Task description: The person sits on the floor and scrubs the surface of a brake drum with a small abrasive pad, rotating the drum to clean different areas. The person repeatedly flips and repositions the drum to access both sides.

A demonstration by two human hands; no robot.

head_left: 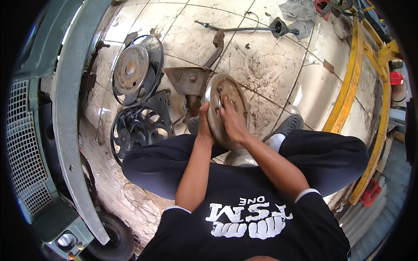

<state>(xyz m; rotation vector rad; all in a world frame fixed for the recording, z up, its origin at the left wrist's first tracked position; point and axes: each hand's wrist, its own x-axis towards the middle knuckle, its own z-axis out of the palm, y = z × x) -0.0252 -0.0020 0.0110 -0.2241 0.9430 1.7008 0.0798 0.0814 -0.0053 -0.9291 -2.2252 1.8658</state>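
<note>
A round metal disc (238,95), greyish and stained, stands nearly on edge in front of me between my crossed legs. My left hand (204,125) grips its left rim, with the thumb side up along the edge. Against its face lies my right hand (234,122), fingers bent over the raised middle; whether anything small is under them cannot be made out. Below the disc, a rounded silvery metal piece (240,158) shows by my lap. Just beyond the disc, to the left, a rusty pedal bracket (188,79) with its arm lies on the tiles.
Two black fans lie at left, the far one (153,43) with a rusty round plate (130,69) on it, the near one (126,135) beside my knee. A grey bumper (67,130) borders the left. A cable with boot (278,28) lies ahead; a yellow frame (348,82) stands right.
</note>
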